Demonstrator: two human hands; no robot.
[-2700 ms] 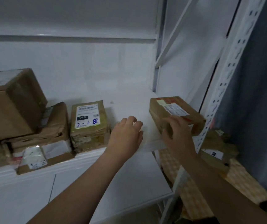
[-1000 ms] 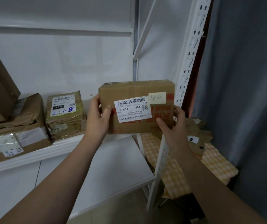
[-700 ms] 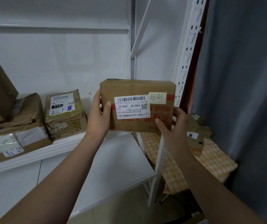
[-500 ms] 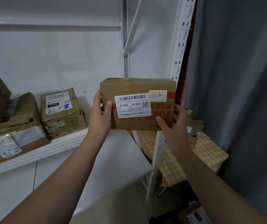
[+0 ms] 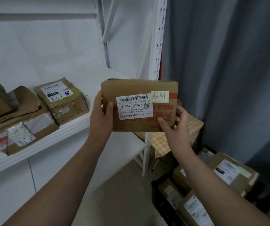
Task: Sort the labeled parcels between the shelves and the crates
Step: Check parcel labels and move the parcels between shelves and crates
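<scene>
- Brown cardboard box with a white label [image 5: 131, 90] is up in the air, just beside the white metal shelf [image 5: 49, 141].
- It looks stiff and light; I think its short sides are best to hold.
- Left grip [image 5: 100, 115] and right grip [image 5: 175, 126] each hold one side.

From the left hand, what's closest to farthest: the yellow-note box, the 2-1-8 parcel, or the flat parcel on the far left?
1. The yellow-note box, held in the left hand itself.
2. The 2-1-8 parcel, on the shelf just left.
3. The flat parcel, farther left at the shelf edge.

Left hand [image 5: 100, 116] and right hand [image 5: 175, 128] raised, gripping parcel [image 5: 131, 90]
</scene>
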